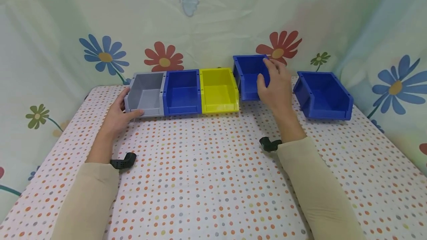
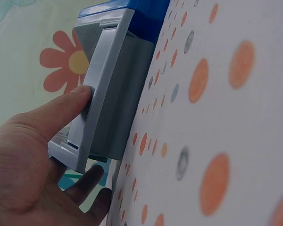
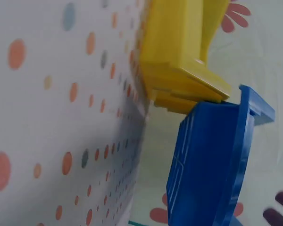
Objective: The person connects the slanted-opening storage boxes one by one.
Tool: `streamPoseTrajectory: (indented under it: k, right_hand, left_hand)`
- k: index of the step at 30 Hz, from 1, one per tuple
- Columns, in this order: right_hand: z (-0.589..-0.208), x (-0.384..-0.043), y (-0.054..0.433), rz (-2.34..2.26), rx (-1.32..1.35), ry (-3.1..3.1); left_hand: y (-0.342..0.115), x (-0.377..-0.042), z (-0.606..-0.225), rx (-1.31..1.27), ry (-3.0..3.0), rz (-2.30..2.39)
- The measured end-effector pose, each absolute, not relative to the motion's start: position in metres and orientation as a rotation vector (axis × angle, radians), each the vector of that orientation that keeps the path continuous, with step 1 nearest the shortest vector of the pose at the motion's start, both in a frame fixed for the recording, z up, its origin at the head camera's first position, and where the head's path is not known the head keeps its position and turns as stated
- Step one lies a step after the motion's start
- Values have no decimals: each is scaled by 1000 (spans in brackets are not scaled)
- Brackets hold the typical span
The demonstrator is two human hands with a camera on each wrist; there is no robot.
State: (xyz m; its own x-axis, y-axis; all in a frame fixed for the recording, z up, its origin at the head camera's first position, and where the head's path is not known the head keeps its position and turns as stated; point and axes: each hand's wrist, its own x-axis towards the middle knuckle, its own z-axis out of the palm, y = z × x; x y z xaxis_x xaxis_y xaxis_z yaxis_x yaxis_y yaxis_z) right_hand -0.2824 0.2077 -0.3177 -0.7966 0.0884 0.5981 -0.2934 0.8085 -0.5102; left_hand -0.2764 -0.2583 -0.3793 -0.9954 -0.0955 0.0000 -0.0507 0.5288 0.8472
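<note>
**Upper middle of the frame: an open-fronted blue plastic bin (image 1: 248,80) held clear of the dotted table (image 1: 200,166)**

Left of it stand an open-fronted grey plastic bin (image 1: 146,100), a matching blue plastic one (image 1: 182,97) and a bright yellow plastic one (image 1: 218,92), packed side by side on the table. The left hand (image 1: 116,116) sits at the row's left end, thumb on the grey bin's front lip and the other fingers spread apart by its left wall, probably to brace the row. The right hand (image 1: 277,86) has its fingers and thumb clamped on the held bin's right side, a grip that likely leaves the side facing the yellow bin unobstructed (the right wrist view shows a gap under its base). At the right of the frame, another open-fronted blue plastic bin (image 1: 323,97) stands apart on the table.

Whether the held bin touches the yellow one is hard to tell. The right hand hides part of its right wall, and only dark fingertips enter the right wrist view, lower right. In the left wrist view the grey bin's blue neighbour is cut off at the top.
</note>
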Motion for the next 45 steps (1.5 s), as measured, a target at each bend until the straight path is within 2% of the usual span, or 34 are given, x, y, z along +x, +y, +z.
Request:
streamPoseTrajectory:
  k: [11,45]
  right_hand:
    - [-319,-288,190,785,402,-2829]
    - [-321,-290,191,768,434,-3005]
  left_hand:
    - [-258,-275,-380,159,-2714,-1499]
    - [-256,-274,-377,125,-2714,-1509]
